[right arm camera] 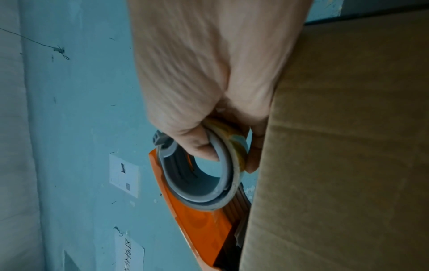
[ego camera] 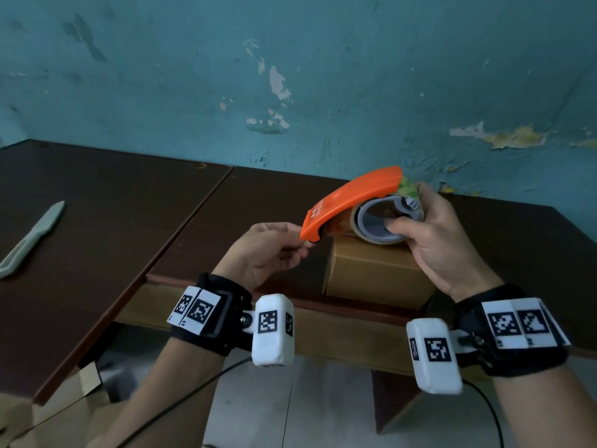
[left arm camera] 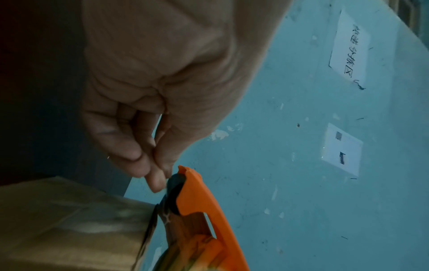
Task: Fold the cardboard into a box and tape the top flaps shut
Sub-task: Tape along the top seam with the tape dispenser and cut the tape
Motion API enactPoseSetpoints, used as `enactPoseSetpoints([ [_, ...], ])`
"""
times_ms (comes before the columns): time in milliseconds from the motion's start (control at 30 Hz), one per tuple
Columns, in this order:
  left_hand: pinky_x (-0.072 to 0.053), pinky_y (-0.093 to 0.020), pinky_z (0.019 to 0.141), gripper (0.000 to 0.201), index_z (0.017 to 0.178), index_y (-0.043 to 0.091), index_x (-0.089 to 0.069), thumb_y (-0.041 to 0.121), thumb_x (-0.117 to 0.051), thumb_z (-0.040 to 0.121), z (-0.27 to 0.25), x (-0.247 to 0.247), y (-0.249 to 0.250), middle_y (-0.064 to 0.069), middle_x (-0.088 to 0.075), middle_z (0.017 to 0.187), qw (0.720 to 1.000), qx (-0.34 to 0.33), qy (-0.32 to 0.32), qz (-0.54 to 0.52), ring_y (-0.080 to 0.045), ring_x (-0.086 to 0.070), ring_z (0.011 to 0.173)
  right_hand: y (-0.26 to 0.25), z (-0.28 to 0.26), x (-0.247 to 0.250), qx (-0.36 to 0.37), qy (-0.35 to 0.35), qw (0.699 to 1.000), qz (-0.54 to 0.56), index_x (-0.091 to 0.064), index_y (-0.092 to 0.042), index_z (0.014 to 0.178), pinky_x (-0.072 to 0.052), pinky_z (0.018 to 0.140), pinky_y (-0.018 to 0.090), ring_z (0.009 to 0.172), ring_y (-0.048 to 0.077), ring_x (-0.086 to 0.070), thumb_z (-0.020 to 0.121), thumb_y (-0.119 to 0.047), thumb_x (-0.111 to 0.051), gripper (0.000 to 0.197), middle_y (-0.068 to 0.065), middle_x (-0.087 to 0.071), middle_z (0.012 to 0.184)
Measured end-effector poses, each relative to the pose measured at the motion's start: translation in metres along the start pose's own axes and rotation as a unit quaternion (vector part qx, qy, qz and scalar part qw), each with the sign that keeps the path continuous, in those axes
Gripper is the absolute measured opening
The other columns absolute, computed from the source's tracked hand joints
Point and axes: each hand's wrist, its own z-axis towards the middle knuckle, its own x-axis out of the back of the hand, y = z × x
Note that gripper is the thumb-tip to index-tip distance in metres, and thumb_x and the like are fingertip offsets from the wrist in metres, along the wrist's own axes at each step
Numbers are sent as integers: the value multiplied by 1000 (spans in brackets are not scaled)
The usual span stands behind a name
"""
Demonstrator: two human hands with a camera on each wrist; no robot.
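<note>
Both forearms reach forward. The right hand (ego camera: 433, 240) grips the tape dispenser (ego camera: 352, 198) at its roll, thumb inside the ring. The left hand (ego camera: 268, 250), just left of the dispenser, pinches at its front tip.

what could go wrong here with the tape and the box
1. The left hand has its fingertips right at the front end of the orange tape dispenser, where a cutter usually sits; they could get nicked.
2. Neither hand steadies the cardboard box, which sits at the table edge, so pulling tape may drag it off.
3. The right hand grips the roll itself, which may stop it turning.
</note>
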Motion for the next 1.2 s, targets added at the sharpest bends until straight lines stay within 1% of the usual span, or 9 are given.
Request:
enactPoseSetpoints([
  [67,-55,-18,57,19,83,7,-75,-7,-66,92,-1,7,0,-4,-71,70,1000,5,21,1,-9,-64,59,-1,0,-1,1,2,1000,0,-54,5,114,-45,105,58,113,44,-62,76,9,-60,39,21,-62,109],
  [167,-55,-19,58,14,91,6,-74,-5,-66,94,-1,14,-4,-5,-73,73,999,8,41,2,-9,-65,60,-2,-1,-2,4,-3,1000,-9,-58,-6,107,-47,103,56,105,33,-64,82,19,-55,36,19,-62,108],
  [300,-55,-19,57,16,85,8,-73,-3,-68,95,4,8,-14,-4,-75,72,998,20,37,43,-8,-69,61,-4,-1,-2,3,-11,1000,-7,-58,-5,110,-50,102,51,112,39,-65,84,22,-54,38,17,-66,108],
  [500,-56,-18,56,9,91,2,-73,-7,-71,92,9,1,-21,-6,-76,69,993,-15,86,74,-8,-70,57,-5,-3,-5,5,-13,1000,-9,-58,-10,110,-56,96,39,107,28,-69,83,19,-63,40,14,-69,109],
  [633,-58,-23,63,7,85,4,-74,-1,-75,91,11,-12,-30,-8,-77,73,986,-59,95,120,-12,-70,62,-5,-2,-7,6,-16,1000,5,-59,-11,111,-57,92,33,104,23,-70,84,16,-64,38,11,-70,108],
  [800,-63,-30,70,8,90,-1,-76,6,-78,91,17,-18,-38,-7,-78,71,978,-90,113,147,-17,-72,66,-4,-2,-7,14,-16,1000,8,-58,-9,111,-57,88,29,100,19,-69,84,17,-64,38,8,-69,104],
  [900,-65,-39,72,11,81,5,-78,13,-79,89,19,-23,-44,-7,-79,72,967,-109,135,185,-21,-75,66,-4,-1,-7,15,-16,1000,11,-58,-9,111,-56,86,27,99,18,-69,84,18,-63,38,7,-69,103],
  [1067,-65,-43,67,16,75,11,-77,19,-78,88,14,-28,-40,-14,-78,75,953,-125,151,232,-25,-76,69,-4,0,-7,14,-13,1000,13,-59,-10,111,-56,87,29,102,20,-68,84,17,-62,39,10,-68,106],
  [1200,-65,-50,70,18,72,11,-77,22,-79,86,11,-30,-39,-15,-76,72,954,-124,144,232,-30,-76,70,-4,0,-7,9,-12,1000,21,-59,-12,110,-57,92,33,105,24,-68,85,16,-63,38,13,-68,110],
])
